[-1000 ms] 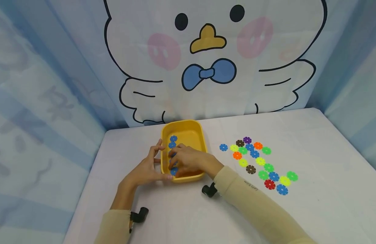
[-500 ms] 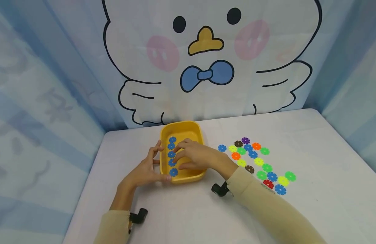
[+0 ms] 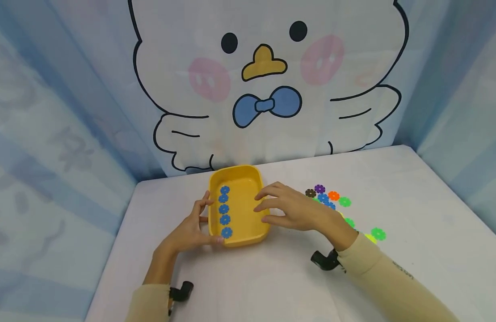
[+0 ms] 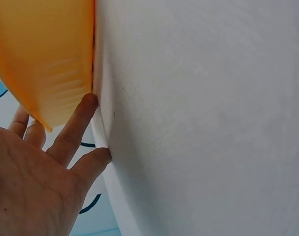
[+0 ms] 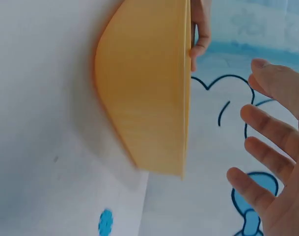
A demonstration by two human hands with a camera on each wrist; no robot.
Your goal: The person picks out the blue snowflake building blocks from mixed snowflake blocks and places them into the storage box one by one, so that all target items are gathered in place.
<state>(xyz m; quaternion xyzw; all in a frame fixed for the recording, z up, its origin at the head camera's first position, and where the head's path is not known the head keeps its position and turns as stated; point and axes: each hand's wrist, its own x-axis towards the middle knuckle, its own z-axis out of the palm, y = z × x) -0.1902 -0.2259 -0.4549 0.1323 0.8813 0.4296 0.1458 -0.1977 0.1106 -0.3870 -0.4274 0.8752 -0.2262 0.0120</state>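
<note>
A yellow tray (image 3: 248, 201) sits near the table's back edge, with several blue notched discs (image 3: 224, 209) in a column along its left inner side. My left hand (image 3: 187, 230) rests against the tray's left wall, its thumb near the front left corner. In the left wrist view its fingers (image 4: 75, 123) are fairly straight and touch the tray's outer side. Above the tray's right rim is my right hand (image 3: 298, 208), fingers spread and holding nothing. The right wrist view shows that hand (image 5: 282, 162) apart from the tray wall (image 5: 144, 88).
Loose notched discs of several colours lie to the tray's right, among them a green disc (image 3: 378, 234) and a purple disc (image 3: 319, 188). My right hand and forearm hide some of them. A printed curtain (image 3: 268, 134) hangs behind the table (image 3: 248, 286).
My right hand has left the column of blue discs and moved right to the tray's rim, fingers spreading. That uncovers the whole column. My left hand stays at the tray's side.
</note>
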